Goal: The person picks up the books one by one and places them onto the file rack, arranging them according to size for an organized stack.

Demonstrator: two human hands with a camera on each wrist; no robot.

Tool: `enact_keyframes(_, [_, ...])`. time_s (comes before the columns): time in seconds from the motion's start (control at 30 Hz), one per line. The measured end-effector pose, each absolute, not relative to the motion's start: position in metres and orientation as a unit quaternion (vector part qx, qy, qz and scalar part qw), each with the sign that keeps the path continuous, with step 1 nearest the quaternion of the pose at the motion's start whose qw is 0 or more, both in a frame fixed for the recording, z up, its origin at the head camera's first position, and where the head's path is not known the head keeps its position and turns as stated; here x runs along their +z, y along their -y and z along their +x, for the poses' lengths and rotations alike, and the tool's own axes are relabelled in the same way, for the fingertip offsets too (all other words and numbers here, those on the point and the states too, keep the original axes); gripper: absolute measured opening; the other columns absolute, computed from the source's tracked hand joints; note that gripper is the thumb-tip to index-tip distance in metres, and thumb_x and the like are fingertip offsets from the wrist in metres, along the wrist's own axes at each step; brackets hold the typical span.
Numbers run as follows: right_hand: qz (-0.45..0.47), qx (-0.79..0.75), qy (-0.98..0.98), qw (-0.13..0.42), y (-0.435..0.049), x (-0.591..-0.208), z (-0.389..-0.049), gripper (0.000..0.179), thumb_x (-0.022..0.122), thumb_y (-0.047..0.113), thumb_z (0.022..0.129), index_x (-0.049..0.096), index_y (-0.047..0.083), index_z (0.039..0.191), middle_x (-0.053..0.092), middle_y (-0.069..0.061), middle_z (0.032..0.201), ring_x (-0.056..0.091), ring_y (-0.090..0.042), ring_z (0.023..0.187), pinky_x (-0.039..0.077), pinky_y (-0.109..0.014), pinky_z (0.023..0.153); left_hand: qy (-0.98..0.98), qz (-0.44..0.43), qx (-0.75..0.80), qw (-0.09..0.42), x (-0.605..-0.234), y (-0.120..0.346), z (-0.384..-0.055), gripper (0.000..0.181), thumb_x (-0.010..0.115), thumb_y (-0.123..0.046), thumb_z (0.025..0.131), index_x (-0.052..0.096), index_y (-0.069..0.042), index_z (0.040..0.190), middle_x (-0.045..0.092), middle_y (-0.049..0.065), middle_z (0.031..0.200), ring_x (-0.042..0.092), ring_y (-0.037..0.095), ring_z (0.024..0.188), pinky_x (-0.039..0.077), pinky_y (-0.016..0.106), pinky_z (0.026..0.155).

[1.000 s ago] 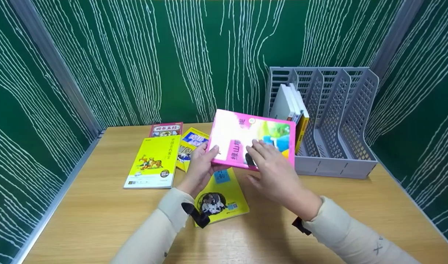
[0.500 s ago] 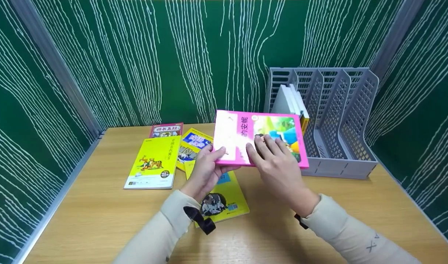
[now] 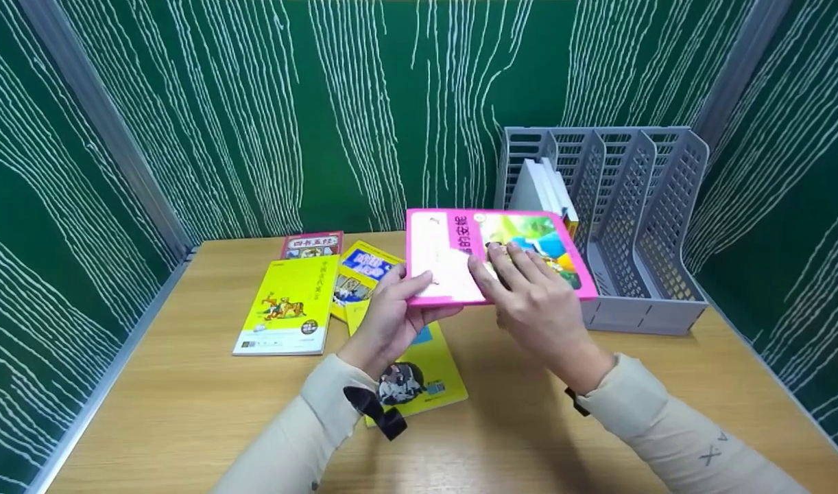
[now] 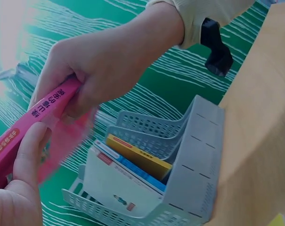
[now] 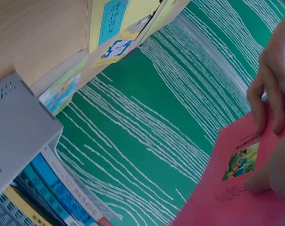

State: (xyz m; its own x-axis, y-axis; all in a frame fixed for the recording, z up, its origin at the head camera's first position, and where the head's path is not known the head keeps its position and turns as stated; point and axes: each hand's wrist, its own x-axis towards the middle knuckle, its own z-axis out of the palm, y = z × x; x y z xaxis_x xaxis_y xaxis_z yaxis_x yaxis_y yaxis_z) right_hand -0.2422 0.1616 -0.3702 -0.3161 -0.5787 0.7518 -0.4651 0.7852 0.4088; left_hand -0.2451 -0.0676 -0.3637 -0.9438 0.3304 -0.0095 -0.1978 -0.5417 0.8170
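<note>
A pink picture book (image 3: pixel 436 254) is held up over the table in both hands, its cover facing upward. My left hand (image 3: pixel 390 312) grips the book's left end, thumb on the cover and fingers underneath. The right hand (image 3: pixel 539 295) lays its fingers across the cover, with its thumb on the back cover in the right wrist view. Along the pink spine (image 4: pixel 34 115), black lettering shows in the left wrist view. Beneath my left hand, a yellow book (image 3: pixel 426 374) lies on the table, partly covered by that hand.
At the back right stands a grey file rack (image 3: pixel 638 309); several books (image 3: pixel 539 189) fill its left compartment. Left on the table lie a yellow-and-white book (image 3: pixel 285 302), a red book (image 3: pixel 313 243) and a yellow-and-blue book (image 3: pixel 364 271). Green white-streaked walls (image 3: pixel 350 103) enclose the table.
The pink book has shifted right and levelled, and the cover is turned flatter. Both hands have moved slightly right with it. The books on the table and in the rack stay in place.
</note>
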Motion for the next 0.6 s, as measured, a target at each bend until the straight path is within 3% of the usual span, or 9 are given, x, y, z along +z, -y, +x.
enact_keyframes(0.23, [0.316,-0.027,0.811,0.492,-0.173,-0.361,-0.244,0.055,0.087,0.008,0.090,0.071,0.010,0.143,0.076,-0.023,0.131,0.076,-0.046,0.117,0.063,-0.059,0.097,-0.464,0.128,0.862,0.157,-0.357,0.070,-0.247,0.050,0.046,-0.024,0.115,0.039,-0.006,0.161,0.064,0.019,0.152,0.077,0.028,0.122,0.066,0.039,0.099])
enact_keyframes(0.47, [0.271,0.005,0.816,0.511,-0.189,-0.347,-0.249,0.040,0.077,0.009,0.101,0.073,0.011,0.141,0.075,-0.023,0.133,0.075,-0.047,0.118,0.063,-0.060,0.097,-0.486,0.139,0.854,0.120,-0.360,0.082,-0.257,0.036,0.041,-0.031,0.116,0.052,-0.005,0.138,0.072,0.010,0.133,0.079,0.023,0.114,0.065,0.040,0.101])
enact_keyframes(0.6, [0.237,0.053,0.815,0.526,-0.200,-0.341,-0.254,0.039,0.076,0.004,0.100,0.075,0.011,0.139,0.075,-0.022,0.132,0.076,-0.047,0.116,0.064,-0.061,0.096,-0.495,0.131,0.852,0.108,-0.363,0.092,-0.265,0.028,0.042,-0.028,0.115,0.051,-0.008,0.132,0.074,0.010,0.128,0.079,0.025,0.114,0.067,0.037,0.097])
